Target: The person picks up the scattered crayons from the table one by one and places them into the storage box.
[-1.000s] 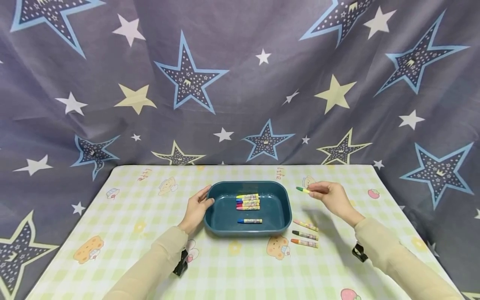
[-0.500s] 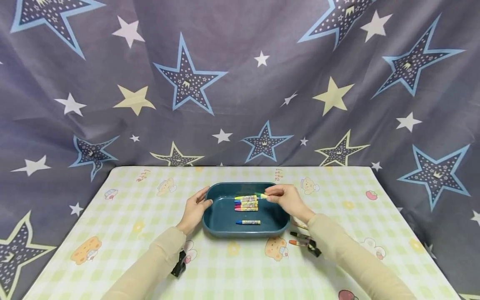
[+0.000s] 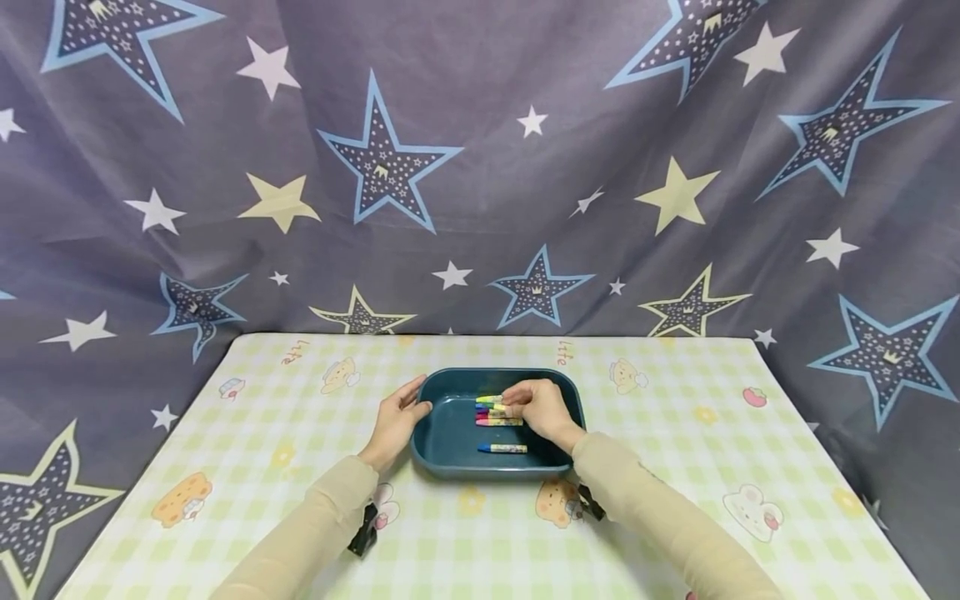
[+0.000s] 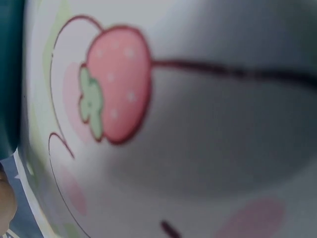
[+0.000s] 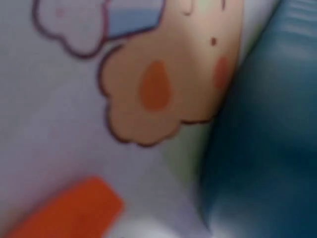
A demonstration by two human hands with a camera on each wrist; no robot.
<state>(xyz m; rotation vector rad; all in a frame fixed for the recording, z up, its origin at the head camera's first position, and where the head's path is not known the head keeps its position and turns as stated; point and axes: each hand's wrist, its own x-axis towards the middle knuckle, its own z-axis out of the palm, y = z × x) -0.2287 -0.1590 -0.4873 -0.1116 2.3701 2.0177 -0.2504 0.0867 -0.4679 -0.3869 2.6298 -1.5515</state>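
Nearest the camera, two beige sleeves are seen coming in over the bench, which is covered by a green-checked cloth with cartoon prints. In the right wrist view a blurred orange crayon is caught lying on that cloth just beside the teal wall of the tray; the left wrist view is mostly filled by a strawberry print, too blurry for much else.

A bit further in, the teal tray is steadied at its left rim by the left hand, fingers laid fairly straight against it, nothing grasped. One blue crayon is seen lying alone on the tray floor near the front wall.

Behind it, a small row of crayons is lined up side by side, and the right hand is lowered inside the tray with its fingers curled at the row's right end, a green-tipped crayon pinched there, though the grip is partly hidden.

At the back, a grey curtain with stars is hung.
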